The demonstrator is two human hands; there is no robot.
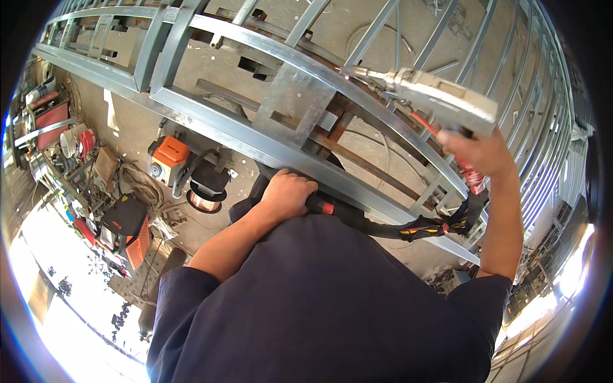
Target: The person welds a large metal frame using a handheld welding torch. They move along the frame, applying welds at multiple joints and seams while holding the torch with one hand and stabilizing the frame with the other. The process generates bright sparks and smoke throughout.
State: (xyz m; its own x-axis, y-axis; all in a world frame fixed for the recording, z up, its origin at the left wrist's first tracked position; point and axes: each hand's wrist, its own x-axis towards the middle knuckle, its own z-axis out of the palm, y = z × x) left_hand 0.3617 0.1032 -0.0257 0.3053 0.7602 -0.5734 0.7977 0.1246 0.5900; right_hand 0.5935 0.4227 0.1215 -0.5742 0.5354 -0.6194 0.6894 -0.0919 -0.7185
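Note:
In my right hand is a welding gun with a silver, box-shaped body and a red-wrapped handle. Its narrow tip points left and meets, or nearly meets, the curved galvanized bar of a metal frame; a small red glint shows there. A thick black cable with red tape runs from below the gun across my front to my left hand. My left fingers are curled at the frame's straight near rail, around or over the cable's end; the fingertips are hidden.
An orange and black machine with a copper-coloured wire spool stands on the floor at left. Farther left are a cluttered rack and a black case. Parallel metal bars extend to the right.

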